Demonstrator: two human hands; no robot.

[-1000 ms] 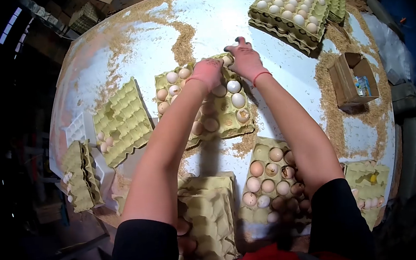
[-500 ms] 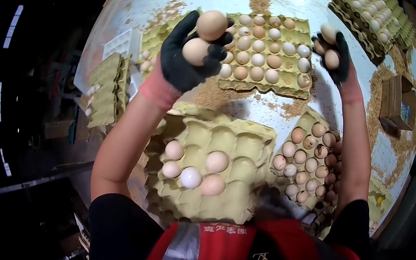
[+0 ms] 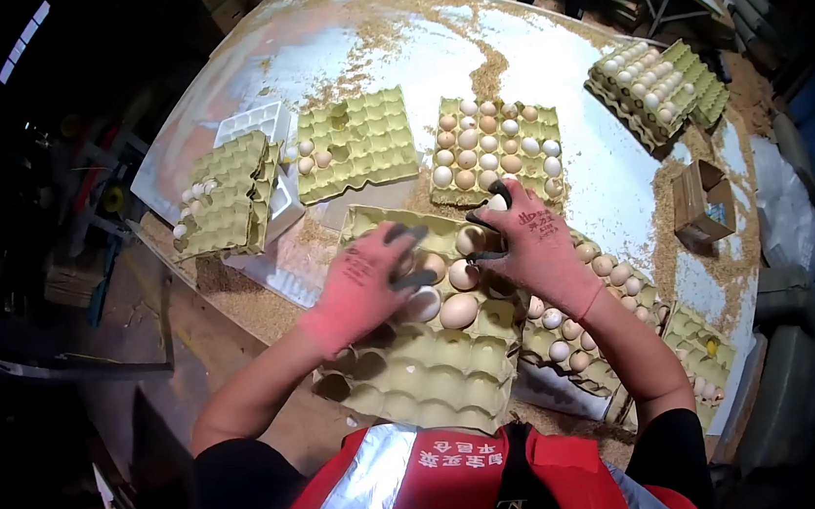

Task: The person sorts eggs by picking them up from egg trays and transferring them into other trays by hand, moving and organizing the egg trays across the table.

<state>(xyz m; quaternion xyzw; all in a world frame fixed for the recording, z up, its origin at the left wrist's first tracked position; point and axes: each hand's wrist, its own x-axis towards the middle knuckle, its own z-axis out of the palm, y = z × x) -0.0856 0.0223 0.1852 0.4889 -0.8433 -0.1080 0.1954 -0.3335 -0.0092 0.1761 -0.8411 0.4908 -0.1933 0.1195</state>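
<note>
My left hand (image 3: pixel 361 283), in a pink glove with black fingertips, reaches over the left side of the near egg tray (image 3: pixel 429 375). Its fingers are apart and slightly blurred, beside a white egg (image 3: pixel 422 304) in the tray. On the tray's right side, my right hand (image 3: pixel 540 252) curls its fingers around a pale egg (image 3: pixel 498 203), and its lower fingertips are close to another egg (image 3: pixel 470 239). A brown egg (image 3: pixel 459 310) lies in a cup between the hands. Part of the tray's upper rows is hidden by the hands.
Beyond is a tray of mixed eggs (image 3: pixel 489 160), with a mostly bare tray (image 3: pixel 354 142) to its left. Another egg tray (image 3: pixel 572 337) lies beside my right forearm. Stacked trays (image 3: pixel 642 94) and a cardboard box (image 3: pixel 702 202) are at the right; tilted trays (image 3: pixel 226 198) stand at the left.
Both hands, raised with eggs half a second ago, have come down and inward over the near tray. More eggs show in its upper part. The camera view has shifted.
</note>
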